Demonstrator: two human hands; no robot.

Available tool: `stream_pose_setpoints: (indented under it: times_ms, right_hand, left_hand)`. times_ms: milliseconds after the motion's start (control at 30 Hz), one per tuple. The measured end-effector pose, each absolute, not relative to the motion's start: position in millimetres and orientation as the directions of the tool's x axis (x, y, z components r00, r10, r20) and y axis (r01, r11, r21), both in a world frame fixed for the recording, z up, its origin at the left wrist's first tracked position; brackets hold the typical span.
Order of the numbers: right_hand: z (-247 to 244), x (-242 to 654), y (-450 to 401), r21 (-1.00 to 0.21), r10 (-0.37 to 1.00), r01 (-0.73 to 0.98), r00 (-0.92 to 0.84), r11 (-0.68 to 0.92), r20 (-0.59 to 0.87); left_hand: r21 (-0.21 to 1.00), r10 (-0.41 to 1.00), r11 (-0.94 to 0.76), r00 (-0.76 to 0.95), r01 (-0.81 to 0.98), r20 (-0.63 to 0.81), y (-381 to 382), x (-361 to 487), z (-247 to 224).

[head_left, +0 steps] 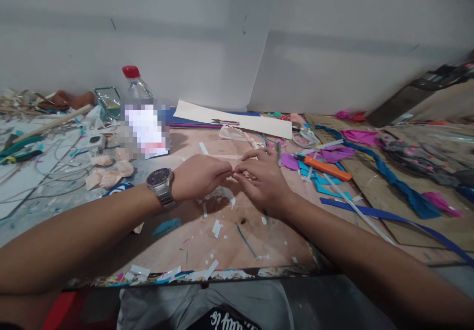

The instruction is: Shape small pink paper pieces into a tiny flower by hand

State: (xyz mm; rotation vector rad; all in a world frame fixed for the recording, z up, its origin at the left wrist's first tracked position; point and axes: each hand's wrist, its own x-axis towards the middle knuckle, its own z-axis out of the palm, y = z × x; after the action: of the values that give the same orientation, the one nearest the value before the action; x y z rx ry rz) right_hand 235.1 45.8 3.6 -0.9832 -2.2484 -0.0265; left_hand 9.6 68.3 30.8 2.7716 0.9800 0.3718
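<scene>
Over the middle of the table my left hand (205, 174) and my right hand (264, 179) meet at the fingertips. The left, with a watch (160, 182) on its wrist, has thumb and fingers pressed together. Thumb and forefinger of the right are pinched against them, while its other fingers curve outward. Whatever is between the fingertips is too small or hidden to name. A thin clear scrap (225, 195) lies on the tabletop below the hands. Just right of my right hand is an orange utility knife (326, 167) among purple and blue scraps.
A red-capped bottle (138, 84) stands behind a blurred, lit phone (148, 130). Small snips (225, 122) rest on a cream card strip (259, 124). Green-handled pliers (20, 147) and cables lie left. A blue strip (392, 216) crosses the brown board (400, 226) at right.
</scene>
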Motion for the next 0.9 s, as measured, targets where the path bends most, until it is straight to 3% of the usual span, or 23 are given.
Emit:
stream_pose_setpoints:
  times_ms: [200,567,900]
  right_hand:
    - [10.2,232.5,42.2,-0.23,0.679,0.662,-0.571,0.713,0.462]
    - [3.5,235.8,46.0,-0.282,0.655,0.625,-0.513,0.728,0.555]
    - [4.0,232.0,44.8,-0.337,0.687,0.607,-0.553,0.72,0.471]
  left_hand:
    - [0.251,0.62,-0.78,0.764,0.574,0.179,66.4,9.9,32.2]
    - [0.248,0.627,-0.775,0.759,0.582,0.178,73.6,7.0,30.3]
    - [0.31,0.568,-0.813,0.787,0.492,0.24,73.6,4.4,28.6]
